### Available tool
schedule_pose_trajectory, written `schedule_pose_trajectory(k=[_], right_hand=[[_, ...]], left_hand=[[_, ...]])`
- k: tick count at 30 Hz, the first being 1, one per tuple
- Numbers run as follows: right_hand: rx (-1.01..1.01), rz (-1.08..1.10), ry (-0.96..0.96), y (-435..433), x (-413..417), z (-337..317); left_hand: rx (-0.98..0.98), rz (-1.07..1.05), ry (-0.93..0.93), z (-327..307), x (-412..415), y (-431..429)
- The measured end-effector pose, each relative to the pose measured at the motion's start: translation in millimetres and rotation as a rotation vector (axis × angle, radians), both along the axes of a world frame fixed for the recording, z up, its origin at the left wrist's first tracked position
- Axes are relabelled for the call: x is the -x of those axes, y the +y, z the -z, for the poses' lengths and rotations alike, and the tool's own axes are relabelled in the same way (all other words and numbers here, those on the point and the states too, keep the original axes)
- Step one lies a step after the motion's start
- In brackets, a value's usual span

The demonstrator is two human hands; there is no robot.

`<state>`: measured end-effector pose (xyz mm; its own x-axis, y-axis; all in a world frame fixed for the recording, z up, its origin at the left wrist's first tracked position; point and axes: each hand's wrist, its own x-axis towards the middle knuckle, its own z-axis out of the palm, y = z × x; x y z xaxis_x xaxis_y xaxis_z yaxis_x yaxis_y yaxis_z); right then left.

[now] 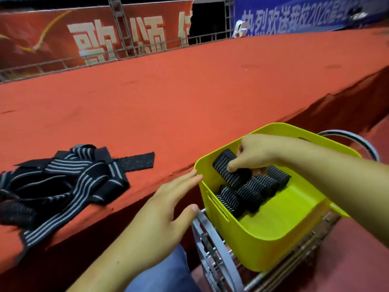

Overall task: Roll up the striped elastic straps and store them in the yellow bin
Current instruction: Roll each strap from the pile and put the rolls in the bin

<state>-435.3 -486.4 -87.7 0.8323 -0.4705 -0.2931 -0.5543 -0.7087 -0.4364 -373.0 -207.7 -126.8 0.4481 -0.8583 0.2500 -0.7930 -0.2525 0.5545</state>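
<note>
Straps (63, 182): soft, light, stretchy webbing, heaped loose on the stage (189, 91); best taken at a free end, since rolls are judged liable to spring open. One roll (229, 169) is pinched by the right grip (259, 152) inside the bin (263, 234); the left grip (168, 207) is held flat and empty beside the rim.

Right hand (255, 153) gripping rolled strap (230, 169) inside yellow bin (263, 228), left hand (168, 207) flat alongside

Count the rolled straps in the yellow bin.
5. The right hand holds the top roll; four lie in a row beneath: first, second, third, fourth. More may be hidden underneath.
</note>
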Motion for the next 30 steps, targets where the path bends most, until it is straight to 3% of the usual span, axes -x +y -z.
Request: schedule_pose_trajectory(k=[7, 13, 20, 30], right_hand=[[0.060, -0.010, 0.161, -40, -4, 10], [0.298, 0.094, 0.369, -87, 29, 10], [0.428, 0.113, 0.522, -104, 52, 22], [0.484, 0.064, 0.695, -105, 37, 56]], left_hand=[[0.003, 0.014, -0.021, 22, -12, -18], [0.205, -0.041, 0.033, 21, -24, -48], [0.105, 0.004, 0.022, 27, -39, -80], [0.165, -0.019, 0.105, 46, -43, -84]])
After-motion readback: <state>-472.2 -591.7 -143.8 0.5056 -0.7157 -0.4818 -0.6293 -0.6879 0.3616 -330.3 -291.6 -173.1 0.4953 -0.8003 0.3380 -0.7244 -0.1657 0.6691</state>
